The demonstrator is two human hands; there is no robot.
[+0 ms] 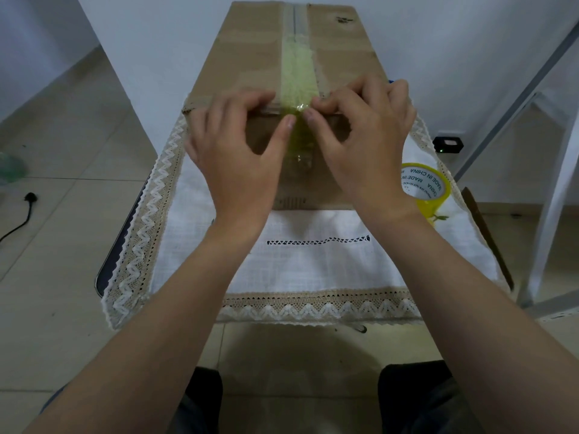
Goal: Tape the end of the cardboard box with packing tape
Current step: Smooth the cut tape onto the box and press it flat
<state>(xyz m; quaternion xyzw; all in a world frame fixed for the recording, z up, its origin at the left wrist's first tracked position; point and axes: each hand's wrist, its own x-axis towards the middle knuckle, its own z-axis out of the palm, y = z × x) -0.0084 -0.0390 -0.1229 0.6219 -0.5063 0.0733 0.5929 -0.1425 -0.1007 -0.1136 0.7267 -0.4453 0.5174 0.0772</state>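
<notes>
A long cardboard box (250, 54) lies on a small cloth-covered table, its near end facing me. A strip of yellowish clear packing tape (298, 76) runs along the top seam and folds down over the near end. My left hand (238, 151) rests on the box's near top edge, its thumb pressing the tape from the left. My right hand (363, 136) sits on the edge opposite, thumb and curled fingers pressing the tape from the right. The tape roll (425, 186), yellow with a white printed core, stands on the table right of the box.
A white cloth (313, 264) with a lace zigzag border covers the table. A black cable and plug (29, 198) lie on the tiled floor at left. A white metal frame (551, 170) stands at right, with a small black device (448, 144) near the wall.
</notes>
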